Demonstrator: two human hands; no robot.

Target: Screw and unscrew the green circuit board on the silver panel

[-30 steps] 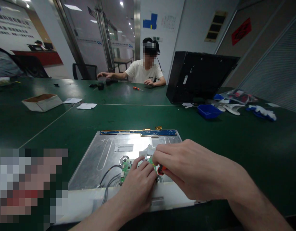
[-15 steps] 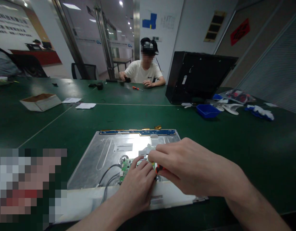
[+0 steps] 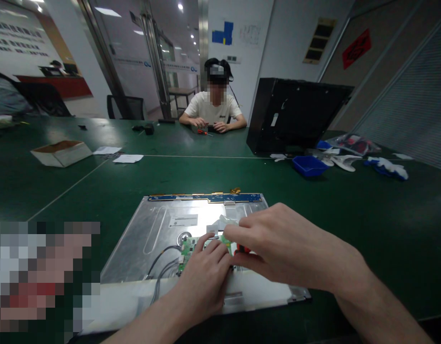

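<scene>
A flat metal display panel [image 3: 132, 253] lies before me, with a small green circuit board [image 3: 185, 247] on it. My left hand [image 3: 208, 274] rests on this board, fingers extended and slightly bent over its surface. Just to the right, my right hand [image 3: 281, 248] is closed around a screwdriver with a red and black handle [image 3: 243, 249]. Its shaft and tip are hidden by my hands. Grey cables [image 3: 163, 272] run from the board's left side to the panel's near part. A blue circuit strip [image 3: 181, 197] lines the far edge.
Across the green table [image 3: 192, 172] sits a person [image 3: 215, 107], hands near a red screwdriver [image 3: 205, 133]. A large black housing [image 3: 299, 114] stands at the back right, near a blue tray [image 3: 309, 166] and gloves [image 3: 387, 167]. At left are an open box [image 3: 63, 155] and papers [image 3: 128, 158].
My right hand has shifted slightly right and turned a little, with the screwdriver in it. My left hand stays put. Opposite, the person has brought both hands together on the table.
</scene>
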